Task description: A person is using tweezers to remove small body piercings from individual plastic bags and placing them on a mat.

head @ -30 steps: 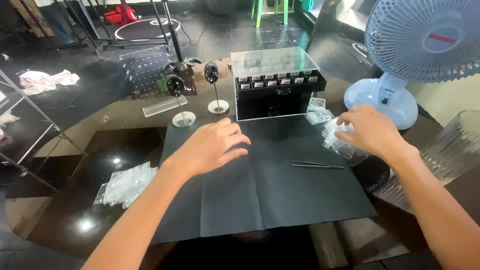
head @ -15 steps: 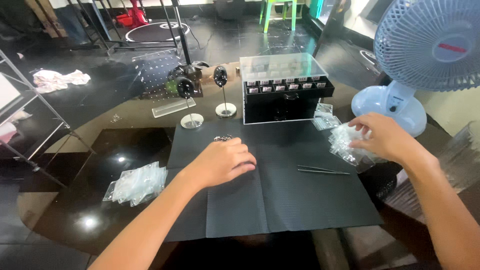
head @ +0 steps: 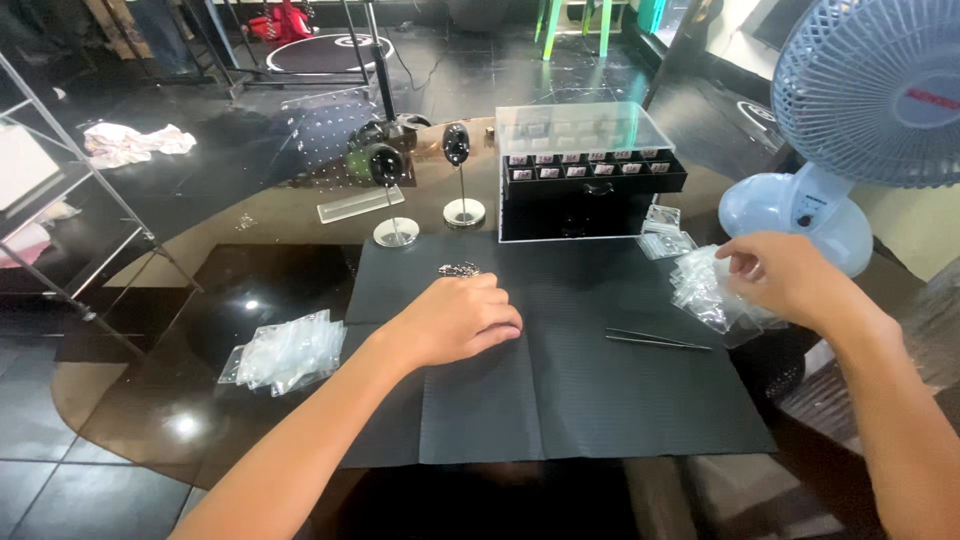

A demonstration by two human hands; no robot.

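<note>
A person's left hand (head: 455, 322) rests curled, knuckles down, on a black mat (head: 600, 400), holding nothing visible; a small metal piece (head: 459, 269) (possibly jewellery, too small to tell) lies just beyond its fingers, away from the body. The right hand (head: 785, 280) pinches a heap of clear plastic bags (head: 705, 290) at the mat's right edge, tweezers (head: 655, 340) lying crosswise between the hands

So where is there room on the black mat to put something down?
The black mat is bare in front of the left hand and below the tweezers. It is crowded by the right hand, among the clear bags, and near the black box.
</note>
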